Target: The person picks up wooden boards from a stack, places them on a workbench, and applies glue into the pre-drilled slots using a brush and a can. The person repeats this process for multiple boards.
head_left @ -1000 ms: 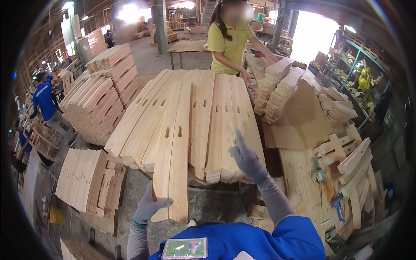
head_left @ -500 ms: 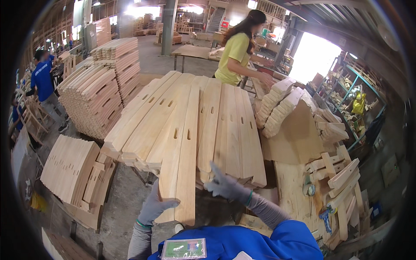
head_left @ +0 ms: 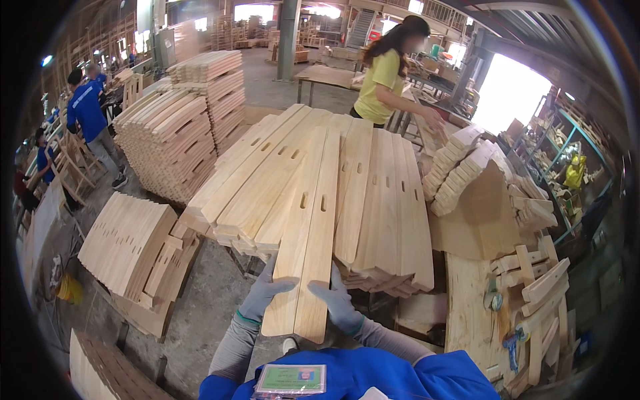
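Two long wooden boards, each with a slot, lie side by side on a bench-high pile of similar slotted boards. Their near ends jut out past the pile toward me. My left hand, in a grey glove, grips the left edge of the pair, thumb on top. On the right edge, my gloved right hand does the same, its thumb over the top face. The fingers of both hands are partly hidden under or behind the boards.
Stacked boards stand at the far left, with a lower stack nearer. A person in a yellow shirt stands beyond the pile, beside curved wooden pieces. Loose wood offcuts and a blue tool lie at right.
My right hand has come from above the pile to the right edge of the two boards and closed on it. The left hand stays on the left edge. The whole view has shifted.
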`<state>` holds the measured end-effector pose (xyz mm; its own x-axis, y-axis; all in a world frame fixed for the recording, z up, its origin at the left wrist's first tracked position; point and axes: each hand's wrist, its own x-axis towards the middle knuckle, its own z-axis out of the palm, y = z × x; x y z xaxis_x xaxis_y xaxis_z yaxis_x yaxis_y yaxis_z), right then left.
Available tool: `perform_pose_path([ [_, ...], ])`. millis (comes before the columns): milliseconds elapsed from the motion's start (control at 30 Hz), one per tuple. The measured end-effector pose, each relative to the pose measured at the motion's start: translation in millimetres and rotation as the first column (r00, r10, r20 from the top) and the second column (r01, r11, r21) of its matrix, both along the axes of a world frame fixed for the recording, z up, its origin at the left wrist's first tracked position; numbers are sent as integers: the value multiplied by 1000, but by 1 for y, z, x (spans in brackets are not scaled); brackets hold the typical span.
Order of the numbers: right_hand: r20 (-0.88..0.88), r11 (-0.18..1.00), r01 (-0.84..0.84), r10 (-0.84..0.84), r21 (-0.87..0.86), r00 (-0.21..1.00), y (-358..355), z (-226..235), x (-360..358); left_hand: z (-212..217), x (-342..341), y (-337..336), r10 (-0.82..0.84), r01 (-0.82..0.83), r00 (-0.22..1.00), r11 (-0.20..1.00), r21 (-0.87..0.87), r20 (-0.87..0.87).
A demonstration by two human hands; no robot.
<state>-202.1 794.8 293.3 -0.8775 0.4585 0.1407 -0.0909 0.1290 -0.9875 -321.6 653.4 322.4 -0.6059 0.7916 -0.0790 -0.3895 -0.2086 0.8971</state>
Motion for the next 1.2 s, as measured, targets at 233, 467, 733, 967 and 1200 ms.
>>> perform_pose_path([
  [233,-53,903,-72,55,-423,997,22,58,23,33,32,23,-1,5,997,998,60,-78],
  [467,-73,953,139,-163,-268,984,54,56,66,42,55,72,-132,123,971,991,-57,-202],
  [733,-93,942,223,-253,-253,963,117,39,92,0,76,146,-157,161,982,986,31,-101],
  [967,-48,954,171,-188,-245,981,210,38,30,-5,9,220,42,-116,888,984,-135,-457],
  [1200,133,956,239,-263,171,956,266,8,34,3,-12,202,92,-200,544,979,-22,-834],
])
